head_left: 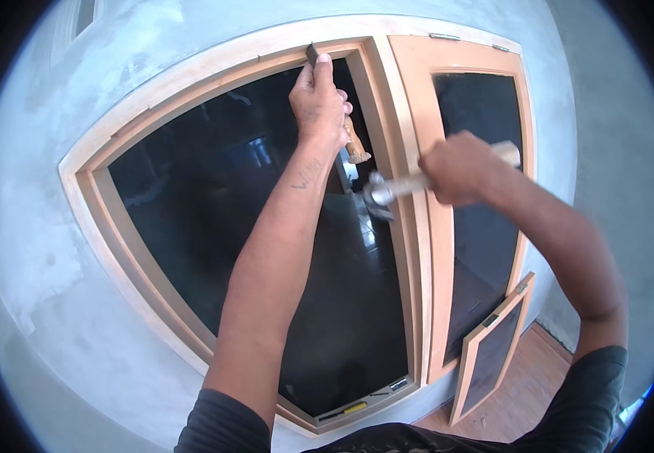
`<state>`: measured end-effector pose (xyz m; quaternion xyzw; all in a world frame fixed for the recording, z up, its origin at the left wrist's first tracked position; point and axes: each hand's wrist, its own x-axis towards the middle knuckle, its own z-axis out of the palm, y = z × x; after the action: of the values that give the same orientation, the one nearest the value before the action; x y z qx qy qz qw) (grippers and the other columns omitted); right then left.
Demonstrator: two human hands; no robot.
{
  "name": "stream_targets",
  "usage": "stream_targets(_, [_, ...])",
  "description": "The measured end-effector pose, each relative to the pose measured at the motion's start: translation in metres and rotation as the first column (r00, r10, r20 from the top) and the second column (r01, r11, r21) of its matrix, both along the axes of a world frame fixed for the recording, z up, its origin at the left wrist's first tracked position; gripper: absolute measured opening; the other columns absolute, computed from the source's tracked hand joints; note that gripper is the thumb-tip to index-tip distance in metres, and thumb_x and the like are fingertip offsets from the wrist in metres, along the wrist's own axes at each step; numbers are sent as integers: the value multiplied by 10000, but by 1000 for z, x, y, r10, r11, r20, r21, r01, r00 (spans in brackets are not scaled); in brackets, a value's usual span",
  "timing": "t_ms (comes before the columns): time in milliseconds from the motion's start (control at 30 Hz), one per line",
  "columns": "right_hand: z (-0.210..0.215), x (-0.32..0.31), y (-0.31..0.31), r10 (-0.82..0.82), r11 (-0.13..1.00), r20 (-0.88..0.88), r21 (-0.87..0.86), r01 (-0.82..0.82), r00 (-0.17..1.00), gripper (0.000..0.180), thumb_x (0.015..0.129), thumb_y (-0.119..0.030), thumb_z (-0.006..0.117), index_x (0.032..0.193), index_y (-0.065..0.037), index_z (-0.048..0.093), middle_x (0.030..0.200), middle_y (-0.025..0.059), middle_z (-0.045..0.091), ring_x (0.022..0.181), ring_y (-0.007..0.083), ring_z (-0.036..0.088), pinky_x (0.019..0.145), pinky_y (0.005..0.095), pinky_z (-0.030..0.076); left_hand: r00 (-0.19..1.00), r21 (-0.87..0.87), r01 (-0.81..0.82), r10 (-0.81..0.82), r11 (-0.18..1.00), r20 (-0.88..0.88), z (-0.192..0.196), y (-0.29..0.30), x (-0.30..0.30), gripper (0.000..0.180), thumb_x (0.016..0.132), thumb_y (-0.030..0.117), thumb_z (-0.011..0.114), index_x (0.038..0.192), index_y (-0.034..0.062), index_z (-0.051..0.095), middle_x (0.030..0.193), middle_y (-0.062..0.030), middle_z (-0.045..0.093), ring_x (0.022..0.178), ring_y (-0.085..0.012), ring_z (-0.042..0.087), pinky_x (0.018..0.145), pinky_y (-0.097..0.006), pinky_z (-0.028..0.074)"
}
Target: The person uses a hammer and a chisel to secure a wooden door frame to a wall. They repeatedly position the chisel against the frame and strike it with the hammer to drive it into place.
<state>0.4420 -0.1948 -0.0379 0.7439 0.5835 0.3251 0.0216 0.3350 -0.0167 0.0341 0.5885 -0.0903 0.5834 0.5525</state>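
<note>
My left hand point(319, 102) is raised to the top rail of a light wooden window frame point(191, 79) and grips a chisel point(354, 142). Its dark blade tip point(312, 51) pokes out above my fingers against the frame, and its wooden handle hangs below my fist. My right hand point(459, 167) is closed around the wooden handle of a hammer, whose metal head point(378, 198) is blurred and points left, below my left hand. Dark glass point(213, 219) fills the frame.
A narrow wooden sash with dark glass point(478, 226) stands to the right of the centre post. A smaller glazed wooden panel point(493, 351) leans below it over a wooden floor point(523, 385). Grey plastered wall point(47, 226) surrounds the window. Small tools lie on the sill point(357, 408).
</note>
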Motion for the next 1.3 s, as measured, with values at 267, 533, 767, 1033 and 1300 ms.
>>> stream_targets(267, [-158, 9, -56, 170, 971, -218, -128, -201, 961, 189, 720, -219, 748, 875, -114, 719, 699, 119, 717, 677, 323, 736, 592, 486, 543, 963, 220, -216, 244, 951, -110, -30, 7, -32, 461, 995, 241, 726, 1276, 13, 441, 961, -63, 583, 577, -73, 486, 474, -236, 408])
stream_targets(533, [-479, -4, -90, -334, 910, -787, -412, -38, 519, 437, 801, -516, 789, 1027, -144, 755, 959, 148, 766, 959, 374, 745, 869, 502, 593, 948, 324, -259, 303, 910, -94, -25, 33, -54, 240, 1061, 242, 603, 1193, 84, 481, 1028, -99, 638, 621, -93, 467, 512, -210, 380])
stream_targets(767, [-716, -28, -157, -459, 746, -744, -619, -244, 485, 764, 874, -530, 746, 1551, -305, 471, 1070, 176, 723, 1017, 387, 686, 904, 510, 559, 959, 359, -204, 259, 911, -112, -11, 40, -59, 273, 1088, 272, 541, 1264, 70, 493, 1227, -149, 667, 680, -114, 478, 558, -219, 395])
stream_targets(1033, [-812, -14, -194, -297, 755, -802, -529, -387, 518, 799, 870, -447, 742, 1582, -282, 418, 973, 187, 729, 888, 373, 707, 791, 531, 572, 966, 365, -164, 224, 916, -128, -6, 56, -65, 280, 1089, 280, 545, 1280, 82, 493, 1317, -125, 645, 686, -111, 481, 561, -215, 394])
stream_targets(1300, [-755, -9, -178, -482, 744, -758, -619, -252, 439, 691, 858, -447, 754, 1481, -233, 547, 1017, 205, 725, 949, 390, 705, 829, 535, 574, 967, 408, -167, 230, 898, -109, 0, 59, -65, 340, 1084, 278, 553, 1352, 82, 481, 1368, -101, 626, 688, -106, 491, 561, -210, 399])
